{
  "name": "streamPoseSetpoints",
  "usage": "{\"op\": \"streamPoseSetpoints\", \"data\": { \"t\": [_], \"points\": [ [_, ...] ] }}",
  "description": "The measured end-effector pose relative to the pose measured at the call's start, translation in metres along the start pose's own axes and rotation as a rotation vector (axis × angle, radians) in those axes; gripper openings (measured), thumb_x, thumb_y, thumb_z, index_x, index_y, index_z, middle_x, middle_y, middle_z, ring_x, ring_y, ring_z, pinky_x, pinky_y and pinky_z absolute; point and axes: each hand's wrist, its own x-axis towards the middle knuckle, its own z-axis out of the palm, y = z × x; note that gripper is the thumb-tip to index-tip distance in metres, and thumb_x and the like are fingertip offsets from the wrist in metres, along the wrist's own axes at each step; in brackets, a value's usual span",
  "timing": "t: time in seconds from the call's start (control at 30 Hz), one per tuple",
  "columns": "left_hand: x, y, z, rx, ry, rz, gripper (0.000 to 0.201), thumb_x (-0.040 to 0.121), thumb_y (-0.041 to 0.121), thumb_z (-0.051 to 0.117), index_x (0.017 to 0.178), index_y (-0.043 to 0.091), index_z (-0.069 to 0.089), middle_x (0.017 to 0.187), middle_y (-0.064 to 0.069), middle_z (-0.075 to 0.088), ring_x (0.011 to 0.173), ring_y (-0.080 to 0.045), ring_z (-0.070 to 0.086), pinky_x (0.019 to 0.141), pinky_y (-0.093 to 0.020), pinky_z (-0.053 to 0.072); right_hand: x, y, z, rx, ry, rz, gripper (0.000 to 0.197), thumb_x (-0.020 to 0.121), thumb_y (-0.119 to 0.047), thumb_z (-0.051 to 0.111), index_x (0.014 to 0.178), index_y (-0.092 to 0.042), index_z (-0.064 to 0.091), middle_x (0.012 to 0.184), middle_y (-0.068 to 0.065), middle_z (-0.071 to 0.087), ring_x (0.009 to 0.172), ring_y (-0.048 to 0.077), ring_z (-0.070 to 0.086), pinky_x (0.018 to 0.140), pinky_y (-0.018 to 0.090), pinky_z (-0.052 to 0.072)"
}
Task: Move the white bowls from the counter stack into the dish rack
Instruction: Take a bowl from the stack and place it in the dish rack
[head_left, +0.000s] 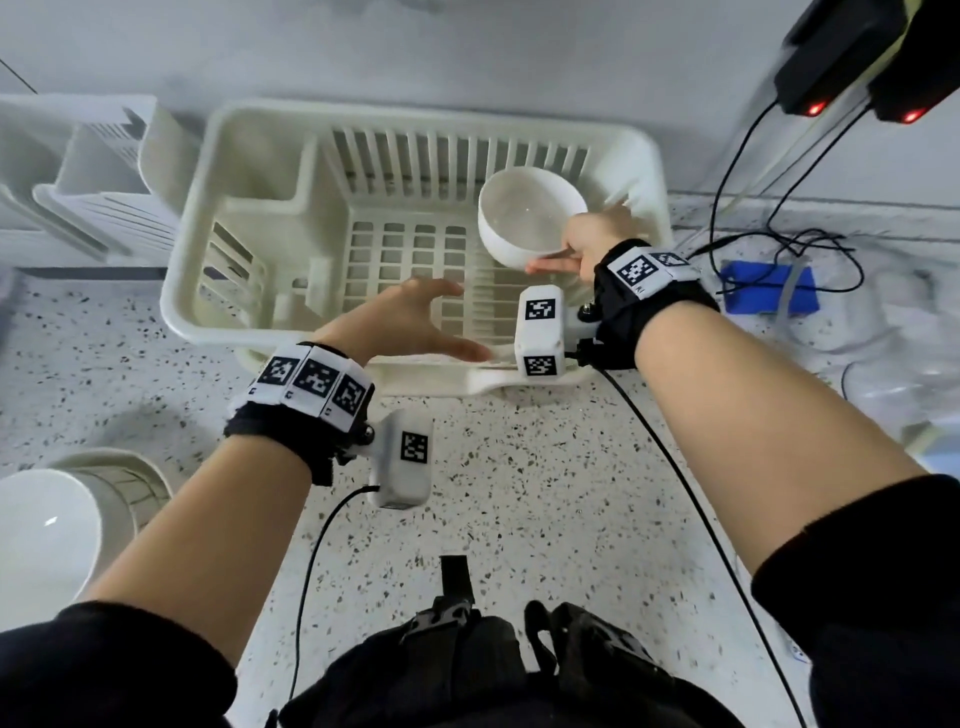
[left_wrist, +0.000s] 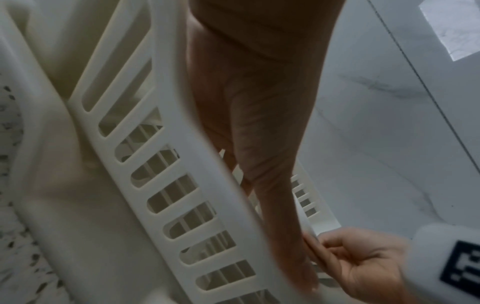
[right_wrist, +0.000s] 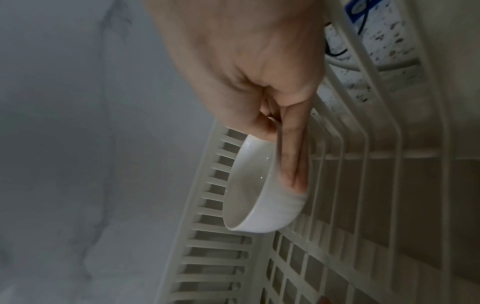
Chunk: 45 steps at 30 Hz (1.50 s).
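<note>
Now white bowl (head_left: 527, 218) in right hand's (head_left: 597, 236) grip.

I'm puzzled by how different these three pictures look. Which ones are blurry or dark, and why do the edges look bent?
Head view: bright, edges bowed by the wide lens, the dish rack sharp, the white bowl slightly smeared. Left wrist view: dimmer, the left hand and the rack's wall soft and streaked. Right wrist view: darkest and grainy, the right hand blurred, small glints on the bowl.
</note>
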Motion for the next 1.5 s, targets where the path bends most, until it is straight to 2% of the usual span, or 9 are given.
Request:
{"op": "streamPoseSetpoints", "data": {
  "t": [0.1,0.17,0.5,0.63,0.8,1.07,1.2,1.33,1.5],
  "points": [
    [0.004,-0.003,0.002,-0.04,-0.008,-0.006,0.098,0.049,0.065,0.072,0.134,0.035,0.035,0.149,0.003,0.034,0.136,-0.019,0.032,0.112,-0.042,0.027,0.013,0.006,0.004,0.018,-0.009,0.032,0.047,0.087,0.006,0.046,0.133,0.004,0.038,0.104,0.022,0.059,0.102,0.042,0.066,0.057,0.032,0.063],
    [0.005,-0.003,0.001,-0.048,-0.012,0.009,0.095,0.052,0.061,0.074,0.134,0.035,0.035,0.149,0.004,0.034,0.136,-0.018,0.031,0.112,-0.041,0.026,0.02,0.01,0.006,-0.004,-0.022,0.011,0.046,0.088,0.0,0.05,0.133,0.002,0.041,0.12,0.022,0.059,0.103,0.035,0.067,0.069,0.035,0.064],
    [0.003,-0.006,-0.001,-0.049,-0.036,0.041,0.09,0.059,0.05,0.078,0.136,0.034,0.034,0.144,0.006,0.041,0.131,-0.016,0.037,0.102,-0.029,0.027,0.017,0.015,0.009,0.137,0.072,-0.002,0.071,0.083,0.008,0.049,0.147,-0.011,0.023,0.144,0.017,0.036,0.105,0.057,0.057,0.036,0.052,0.054],
    [0.001,-0.003,0.0,-0.053,-0.017,0.043,0.089,0.059,0.048,0.078,0.135,0.032,0.036,0.142,0.005,0.043,0.131,-0.016,0.038,0.107,-0.034,0.029,0.0,0.012,0.01,0.079,0.065,-0.028,0.082,0.074,0.011,0.056,0.146,-0.012,0.024,0.146,0.017,0.032,0.116,0.05,0.052,0.061,0.05,0.062],
    [-0.007,-0.001,0.002,-0.013,0.021,0.062,0.085,0.062,0.044,0.079,0.135,0.03,0.037,0.141,0.004,0.045,0.129,-0.017,0.04,0.102,-0.029,0.029,-0.012,0.015,0.004,-0.038,0.031,-0.1,0.065,0.086,0.008,0.045,0.144,-0.014,0.028,0.147,0.012,0.032,0.123,0.04,0.049,0.062,0.039,0.061],
    [-0.042,0.007,0.009,-0.009,0.282,0.095,0.057,0.08,0.038,0.066,0.13,0.018,0.047,0.135,-0.005,0.053,0.124,-0.021,0.048,0.105,-0.033,0.035,-0.068,0.022,-0.018,-0.237,0.011,-0.359,0.051,0.084,-0.002,0.053,0.135,-0.008,0.047,0.133,0.011,0.054,0.109,0.029,0.064,0.065,0.03,0.059],
    [-0.076,0.008,0.016,-0.066,0.471,0.158,0.044,0.086,0.031,0.061,0.125,0.015,0.053,0.13,-0.004,0.058,0.12,-0.019,0.051,0.102,-0.03,0.036,-0.117,0.03,-0.028,-0.138,-0.061,-0.547,0.027,0.088,0.001,0.057,0.114,-0.001,0.063,0.117,0.015,0.066,0.079,0.026,0.072,0.07,0.037,0.06],
    [-0.119,0.001,0.026,-0.221,0.632,0.196,0.031,0.089,0.018,0.057,0.119,0.011,0.058,0.12,-0.008,0.064,0.113,-0.019,0.058,0.102,-0.035,0.045,-0.17,0.047,-0.023,-0.064,-0.121,-0.822,0.017,0.09,0.002,0.055,0.103,0.004,0.065,0.095,0.017,0.071,0.069,0.016,0.068,0.061,0.023,0.06],
    [-0.17,-0.026,0.035,-0.286,0.803,0.171,0.025,0.089,0.006,0.051,0.11,0.008,0.063,0.11,-0.009,0.068,0.096,-0.012,0.059,0.086,-0.018,0.046,-0.22,0.081,0.015,-0.189,-0.119,-1.15,0.017,0.089,-0.008,0.056,0.094,0.001,0.069,0.083,0.013,0.074,0.07,0.02,0.072,0.065,0.037,0.062]
  ]
}}
